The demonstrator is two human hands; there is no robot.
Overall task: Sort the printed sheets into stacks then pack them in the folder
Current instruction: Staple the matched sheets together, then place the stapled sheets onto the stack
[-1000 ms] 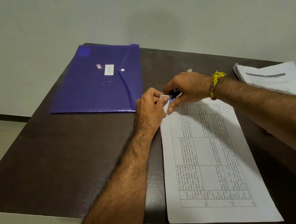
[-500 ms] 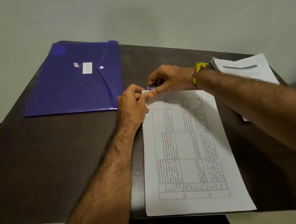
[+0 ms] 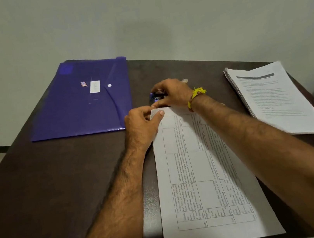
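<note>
One printed sheet (image 3: 207, 172) with a table lies nearest on the dark tabletop (image 3: 60, 184), its near edge over the rim. At its far corner the left hand (image 3: 143, 127) pinches the paper, while the right hand (image 3: 170, 94) grips a small dark clip (image 3: 156, 98). One stack of sheets (image 3: 271, 99) sits right; one blue folder (image 3: 84, 101) lies closed, far left.

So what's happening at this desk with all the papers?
A person is working at the far corner of a printed sheet on the dark table. The left hand pinches that corner while the right hand holds a small clip there. The purple folder lies closed; another paper stack waits to the right.
</note>
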